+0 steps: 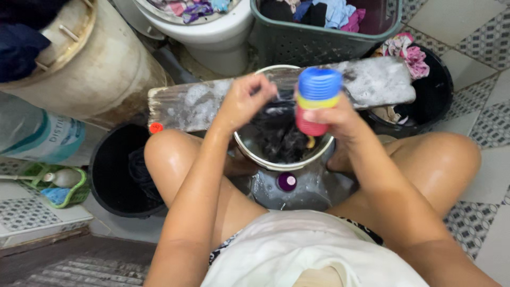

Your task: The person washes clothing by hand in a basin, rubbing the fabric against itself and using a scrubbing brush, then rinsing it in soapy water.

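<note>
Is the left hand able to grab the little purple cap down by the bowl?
Probably yes. The left hand is pinching dark cloth in the bowl, so it would have to let go first. The purple cap lies just below the bowl, between the knees, with nothing covering it.

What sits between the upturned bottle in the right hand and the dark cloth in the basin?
Nothing visible. The right hand holds the bottle tipped over the basin; the left hand grips the dark cloth beside it, not under the spout.

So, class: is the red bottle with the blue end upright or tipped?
Tipped. The right hand holds the bottle with its yellow spout end down over the dark cloth in the basin.
</note>
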